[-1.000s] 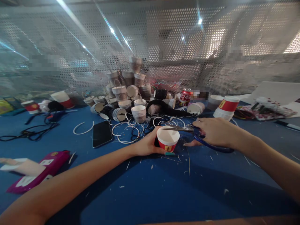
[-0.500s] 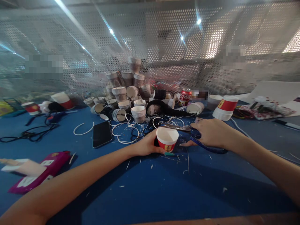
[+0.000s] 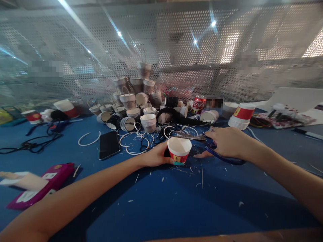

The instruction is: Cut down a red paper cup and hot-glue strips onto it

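Head view: left hand has its fingers curled round the far-left side of a cut-down red/white cup, which sits upright on the blue bench, base touching it. Right hand lies just right of the cup, fingers laid fairly flat and close together over the scissors. Blue handle loop pokes out under the palm; blades point left, past the far side of the cup rim.

Risks, as I judge them:
- Blade tips v. close to left-hand fingers; a quick lift or swing could nick them.
- Cup is thin paper, so a hard squeeze could prob. crush the rim.
- Paper strips & scraps lie just beyond the fingers; they could snag the blades or slide under the cup.
- Phone lies left of the left hand, w/in elbow sweep.
- Cup pile beyond looks loosely stacked; a knock may topple it.

Hard to make out:
- Can't tell if right fingers go thru the handle loops or just rest on top.
- Left thumb mostly hidden behind the cup.
- Cup's inside unclear.
- Both elbows cut off by frame edge.
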`<state>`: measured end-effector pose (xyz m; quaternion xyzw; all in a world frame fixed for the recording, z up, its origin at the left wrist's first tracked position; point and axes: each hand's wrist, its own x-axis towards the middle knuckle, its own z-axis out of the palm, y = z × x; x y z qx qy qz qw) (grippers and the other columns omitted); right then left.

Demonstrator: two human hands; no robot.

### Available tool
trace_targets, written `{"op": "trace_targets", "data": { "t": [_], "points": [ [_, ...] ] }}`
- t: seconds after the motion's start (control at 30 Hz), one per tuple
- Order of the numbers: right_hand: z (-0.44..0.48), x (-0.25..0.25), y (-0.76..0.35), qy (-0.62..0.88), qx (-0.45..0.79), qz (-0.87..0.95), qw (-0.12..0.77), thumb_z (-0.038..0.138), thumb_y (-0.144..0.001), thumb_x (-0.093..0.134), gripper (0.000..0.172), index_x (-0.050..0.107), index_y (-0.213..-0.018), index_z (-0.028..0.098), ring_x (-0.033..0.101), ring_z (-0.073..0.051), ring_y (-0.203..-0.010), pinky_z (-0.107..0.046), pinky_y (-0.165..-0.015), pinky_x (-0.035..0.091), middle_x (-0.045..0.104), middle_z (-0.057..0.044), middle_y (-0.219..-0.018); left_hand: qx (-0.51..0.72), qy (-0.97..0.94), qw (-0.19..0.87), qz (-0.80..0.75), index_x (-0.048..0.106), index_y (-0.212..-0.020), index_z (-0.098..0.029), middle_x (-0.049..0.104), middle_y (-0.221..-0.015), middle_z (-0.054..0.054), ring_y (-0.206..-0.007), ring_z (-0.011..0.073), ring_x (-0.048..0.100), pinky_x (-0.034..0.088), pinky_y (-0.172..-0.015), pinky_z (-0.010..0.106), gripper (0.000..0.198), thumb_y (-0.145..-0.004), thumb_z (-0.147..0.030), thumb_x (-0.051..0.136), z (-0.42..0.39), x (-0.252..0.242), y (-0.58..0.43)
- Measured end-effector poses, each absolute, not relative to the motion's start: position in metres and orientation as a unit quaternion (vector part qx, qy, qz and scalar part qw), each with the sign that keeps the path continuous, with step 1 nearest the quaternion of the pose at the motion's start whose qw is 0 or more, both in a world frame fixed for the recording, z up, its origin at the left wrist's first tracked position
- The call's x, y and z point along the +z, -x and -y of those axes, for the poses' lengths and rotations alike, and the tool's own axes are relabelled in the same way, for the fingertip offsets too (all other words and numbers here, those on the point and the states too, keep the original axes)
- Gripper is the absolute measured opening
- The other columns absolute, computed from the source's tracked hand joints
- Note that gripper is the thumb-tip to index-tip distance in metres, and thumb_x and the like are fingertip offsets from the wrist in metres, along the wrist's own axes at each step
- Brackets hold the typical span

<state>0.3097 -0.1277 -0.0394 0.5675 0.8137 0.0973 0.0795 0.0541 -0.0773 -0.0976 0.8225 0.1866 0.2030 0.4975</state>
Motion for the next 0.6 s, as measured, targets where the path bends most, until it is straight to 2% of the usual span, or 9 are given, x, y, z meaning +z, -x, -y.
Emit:
{"op": "trace_targets", "data": {
  "t": [0.23, 0.47, 0.6],
  "points": [
    [0.1295, -0.0384, -0.3072, -0.564, 0.087, -0.818, 0.069, 0.071, -0.075, 0.033, 0.066, 0.060, -0.093, 0.014, 0.064, -0.032, -0.078, -0.037, -0.059, 0.046, 0.066, -0.018, -0.087, 0.183, -0.808, 0.528, -0.188, 0.035, -0.130, -0.013, 0.047, -0.132, 0.019, -0.121, 0.0309, 0.045, 0.036, -0.099, 0.048, 0.065, -0.073, -0.023, 0.065, 0.0754, -0.0982, -0.0530],
    [0.1277, -0.0387, -0.3075, -0.565, 0.086, -0.817, 0.073, 0.057, -0.080, 0.038, 0.046, 0.059, -0.085, 0.016, 0.065, -0.031, -0.075, -0.035, -0.058, 0.045, 0.067, -0.014, -0.083, 0.178, -0.800, 0.538, -0.197, 0.035, -0.129, -0.014, 0.047, -0.131, 0.019, -0.121, 0.0321, 0.044, 0.034, -0.099, 0.049, 0.066, -0.072, -0.027, 0.066, 0.0769, -0.0944, -0.0548],
    [0.1273, -0.0394, -0.3067, -0.566, 0.082, -0.817, 0.072, 0.057, -0.080, 0.039, 0.046, 0.059, -0.085, 0.016, 0.065, -0.032, -0.077, -0.036, -0.058, 0.044, 0.067, -0.015, -0.084, 0.175, -0.794, 0.546, -0.200, 0.037, -0.128, -0.015, 0.048, -0.130, 0.018, -0.120, 0.0317, 0.045, 0.034, -0.099, 0.049, 0.064, -0.072, -0.025, 0.067, 0.0764, -0.0943, -0.0545]
  ]
}}
